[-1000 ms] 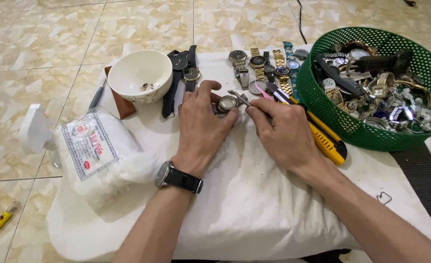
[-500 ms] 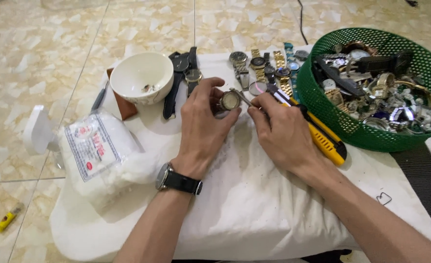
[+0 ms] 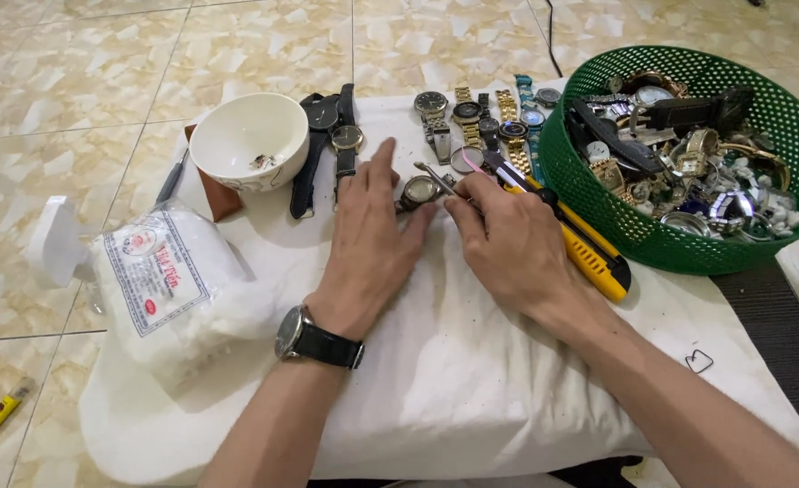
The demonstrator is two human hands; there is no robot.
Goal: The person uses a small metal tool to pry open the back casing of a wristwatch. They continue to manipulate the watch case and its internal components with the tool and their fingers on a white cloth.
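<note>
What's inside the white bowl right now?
The white bowl holds only a little cluster of small dark and metallic bits near the bottom, too small to tell apart. The rest of the inside is bare white. Its near wall hides part of the bottom.

Bowl (image 3: 248, 140) contents too small to tell — basket (image 3: 598, 221) rim cut off.

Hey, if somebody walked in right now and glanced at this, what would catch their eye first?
Probably the green basket at the right, heaped with watches and watch parts. Next come the two hands at the centre of the white cloth: the left hand and right hand meet over a small watch case. A row of watches lies just beyond them, a white bowl sits to the left, and a yellow utility knife lies beside the right hand.
</note>
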